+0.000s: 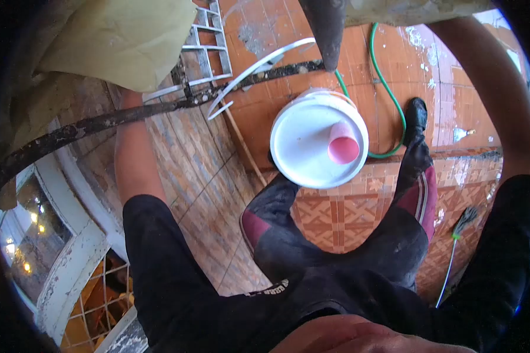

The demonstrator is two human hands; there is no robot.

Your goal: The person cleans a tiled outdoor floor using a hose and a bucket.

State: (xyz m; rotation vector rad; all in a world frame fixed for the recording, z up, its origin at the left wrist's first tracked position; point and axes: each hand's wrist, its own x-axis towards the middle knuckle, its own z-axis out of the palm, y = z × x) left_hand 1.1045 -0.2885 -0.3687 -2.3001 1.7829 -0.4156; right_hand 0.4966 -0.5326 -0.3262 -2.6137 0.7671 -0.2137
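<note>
Both of my arms are raised. The left forearm (138,153) runs up behind a beige sheet (123,41) at the upper left, which hides my left hand. A paint-spotted dark curved bar (118,117) crosses in front of that wrist. My right arm (489,76) bends up to the top edge, where a second beige, dirty-looking piece (412,9) covers its end; the right hand does not show. Between the two hangs a dark pointed piece (330,35). Whether either hand holds anything cannot be seen.
Below, a white lidded bucket (300,150) carries a pink cup (343,144), near my feet. A green hose (388,88) curls beside it. A metal ladder (209,44), a white curved strip (253,67), a brush (465,222) and a grilled window frame (70,259) surround me.
</note>
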